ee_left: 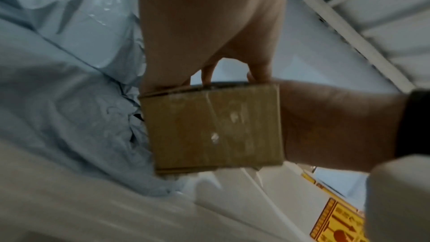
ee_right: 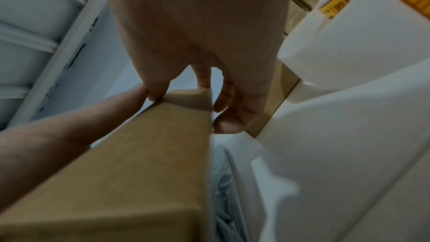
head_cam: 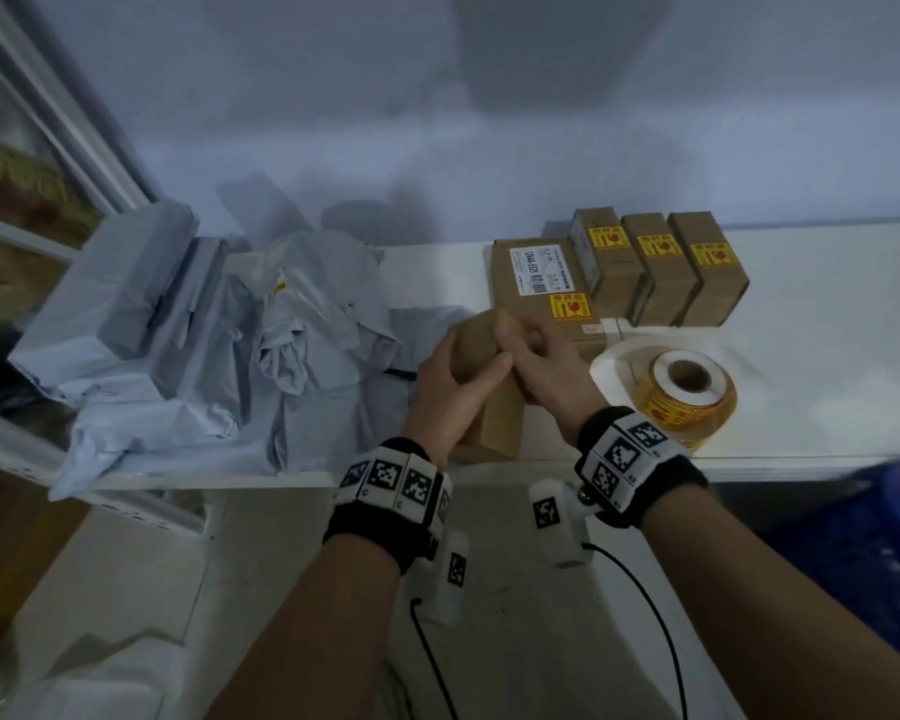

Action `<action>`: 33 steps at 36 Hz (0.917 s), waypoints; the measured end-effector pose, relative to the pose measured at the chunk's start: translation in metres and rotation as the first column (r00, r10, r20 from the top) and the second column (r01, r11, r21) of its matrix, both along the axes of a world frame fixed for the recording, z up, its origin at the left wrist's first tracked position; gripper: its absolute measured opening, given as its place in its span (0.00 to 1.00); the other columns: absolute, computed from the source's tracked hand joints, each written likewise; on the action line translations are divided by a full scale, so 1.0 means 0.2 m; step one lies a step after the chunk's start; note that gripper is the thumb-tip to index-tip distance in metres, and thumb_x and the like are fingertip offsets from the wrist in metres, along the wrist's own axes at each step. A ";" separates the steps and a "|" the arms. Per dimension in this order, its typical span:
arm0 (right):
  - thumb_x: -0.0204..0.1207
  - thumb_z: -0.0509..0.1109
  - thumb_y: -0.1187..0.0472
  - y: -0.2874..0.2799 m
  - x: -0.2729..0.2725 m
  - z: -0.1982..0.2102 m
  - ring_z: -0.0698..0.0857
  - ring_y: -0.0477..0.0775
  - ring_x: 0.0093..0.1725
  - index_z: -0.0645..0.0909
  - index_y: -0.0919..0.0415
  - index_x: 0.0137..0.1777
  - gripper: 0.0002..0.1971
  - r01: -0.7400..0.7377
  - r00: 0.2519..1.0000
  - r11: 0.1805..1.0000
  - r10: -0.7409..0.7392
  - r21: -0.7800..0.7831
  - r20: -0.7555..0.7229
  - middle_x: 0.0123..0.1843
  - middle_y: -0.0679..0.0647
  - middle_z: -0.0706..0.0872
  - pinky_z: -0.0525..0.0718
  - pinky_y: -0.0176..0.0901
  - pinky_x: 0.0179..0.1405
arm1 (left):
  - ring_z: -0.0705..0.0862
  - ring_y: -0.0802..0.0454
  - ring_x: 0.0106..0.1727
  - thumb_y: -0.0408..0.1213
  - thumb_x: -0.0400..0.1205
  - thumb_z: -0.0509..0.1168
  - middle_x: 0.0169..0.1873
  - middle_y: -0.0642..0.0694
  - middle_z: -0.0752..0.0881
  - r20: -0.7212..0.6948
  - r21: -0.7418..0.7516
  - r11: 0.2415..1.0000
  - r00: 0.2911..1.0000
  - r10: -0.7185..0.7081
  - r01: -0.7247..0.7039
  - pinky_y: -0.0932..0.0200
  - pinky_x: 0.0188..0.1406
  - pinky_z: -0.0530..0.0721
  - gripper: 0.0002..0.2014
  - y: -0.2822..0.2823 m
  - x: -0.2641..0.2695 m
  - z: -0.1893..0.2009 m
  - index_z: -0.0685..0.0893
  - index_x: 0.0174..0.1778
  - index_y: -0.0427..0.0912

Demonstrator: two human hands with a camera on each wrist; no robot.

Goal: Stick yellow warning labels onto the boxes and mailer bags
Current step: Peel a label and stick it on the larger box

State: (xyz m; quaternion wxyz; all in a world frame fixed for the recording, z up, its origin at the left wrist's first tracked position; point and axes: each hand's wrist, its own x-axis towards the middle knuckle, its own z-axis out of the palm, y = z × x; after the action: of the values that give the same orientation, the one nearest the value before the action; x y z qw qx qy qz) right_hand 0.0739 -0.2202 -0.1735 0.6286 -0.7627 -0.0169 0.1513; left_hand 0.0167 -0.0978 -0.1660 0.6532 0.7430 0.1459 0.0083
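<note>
Cardboard box [head_cam: 492, 402], plain brown and without a yellow label on the faces that show, stands on end at the centre of the head frame, at the near edge of the white desk [head_cam: 827, 304]. Both hands grip its top: the left hand [head_cam: 450, 379] wraps it from the left, the right hand [head_cam: 539, 363] from the right, fingers curled over the upper edge. Right of them lies a roll of yellow warning labels [head_cam: 689, 394]. Above centre-right, four labelled boxes [head_cam: 661, 267] stand together. Grey mailer bags [head_cam: 219, 330] are heaped at left of the frame
</note>
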 end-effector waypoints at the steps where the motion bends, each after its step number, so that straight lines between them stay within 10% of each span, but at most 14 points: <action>1: 0.64 0.65 0.25 -0.01 0.00 0.01 0.83 0.53 0.66 0.74 0.43 0.74 0.39 -0.003 1.000 1.000 0.003 0.002 0.015 0.68 0.50 0.84 0.84 0.61 0.65 | 0.84 0.64 0.60 0.51 0.79 0.73 0.61 0.59 0.84 -0.001 -0.007 1.000 1.000 -0.005 0.005 0.67 0.56 0.82 0.28 -0.01 0.00 0.00 0.74 0.74 0.54; 7: 0.85 0.59 0.47 -0.07 0.01 0.05 0.89 0.53 0.52 0.75 0.48 0.72 0.18 -0.013 1.000 0.998 0.012 0.062 0.019 0.56 0.54 0.88 0.90 0.52 0.53 | 0.90 0.43 0.57 0.50 0.80 0.73 0.62 0.40 0.87 -0.122 -0.312 0.947 0.992 0.041 -0.077 0.50 0.46 0.90 0.26 -0.02 0.02 -0.02 0.77 0.73 0.46; 11: 0.83 0.63 0.50 -0.11 0.00 0.02 0.87 0.53 0.55 0.81 0.53 0.68 0.16 -0.066 0.996 0.994 0.070 -0.090 0.047 0.54 0.51 0.88 0.87 0.53 0.60 | 0.85 0.33 0.66 0.55 0.82 0.69 0.65 0.34 0.86 -0.160 -0.615 0.780 0.987 0.023 -0.118 0.33 0.69 0.81 0.28 -0.05 0.03 -0.04 0.79 0.74 0.42; 15: 0.84 0.62 0.45 -0.16 -0.03 0.02 0.85 0.49 0.56 0.80 0.51 0.66 0.17 -0.098 0.992 0.979 0.111 -0.177 0.066 0.55 0.46 0.86 0.81 0.45 0.61 | 0.83 0.38 0.70 0.54 0.87 0.59 0.69 0.37 0.84 -0.093 -0.713 0.696 0.995 0.026 -0.085 0.36 0.73 0.78 0.27 -0.10 0.04 -0.05 0.75 0.78 0.42; 24: 0.79 0.70 0.46 -0.22 -0.02 -0.01 0.88 0.45 0.55 0.71 0.43 0.72 0.22 -0.006 0.996 0.996 0.014 -0.094 0.086 0.56 0.37 0.86 0.86 0.50 0.61 | 0.88 0.40 0.63 0.54 0.89 0.54 0.64 0.38 0.88 -0.102 -0.497 0.867 0.995 -0.001 -0.050 0.40 0.63 0.86 0.24 -0.14 0.07 -0.07 0.80 0.74 0.44; 33: 0.78 0.73 0.53 -0.26 -0.02 -0.04 0.87 0.48 0.57 0.73 0.48 0.72 0.23 -0.012 0.990 0.981 0.038 -0.195 0.132 0.57 0.44 0.86 0.86 0.54 0.61 | 0.91 0.36 0.55 0.29 0.84 0.66 0.59 0.34 0.89 -0.107 -0.445 0.888 0.991 0.078 -0.118 0.39 0.53 0.90 0.18 -0.13 0.08 -0.14 0.79 0.70 0.39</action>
State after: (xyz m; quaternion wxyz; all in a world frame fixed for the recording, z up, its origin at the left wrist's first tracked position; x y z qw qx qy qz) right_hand 0.0697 -0.2722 -0.1811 0.5468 -0.8285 -0.0542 0.1080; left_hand 0.0324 -0.1231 -0.1945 0.7992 0.5629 0.2093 -0.0246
